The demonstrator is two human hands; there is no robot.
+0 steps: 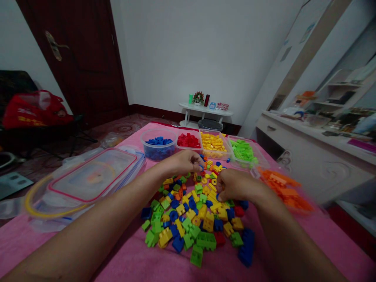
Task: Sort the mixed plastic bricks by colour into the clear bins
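Observation:
A heap of mixed plastic bricks [199, 215] in blue, green, yellow and red lies on the pink cloth [141, 262] in front of me. My left hand [185, 161] hovers over the heap's far edge, fingers pinched together on a small piece that I cannot name. My right hand [235, 184] is curled over the heap's right side, its fingertips closed on a small blue brick [217, 196]. Behind the heap stand a tub of blue bricks [158, 144], a tub of red bricks [188, 140], a tub of yellow bricks [213, 143] and a tub of green bricks [243, 150].
A tub of orange bricks [282, 188] sits at the right. Stacked clear lids [88, 178] lie at the left. Beyond the cloth are a dark door [79, 58], a red bag [32, 107], a small white table [205, 109] and a white dresser [308, 152].

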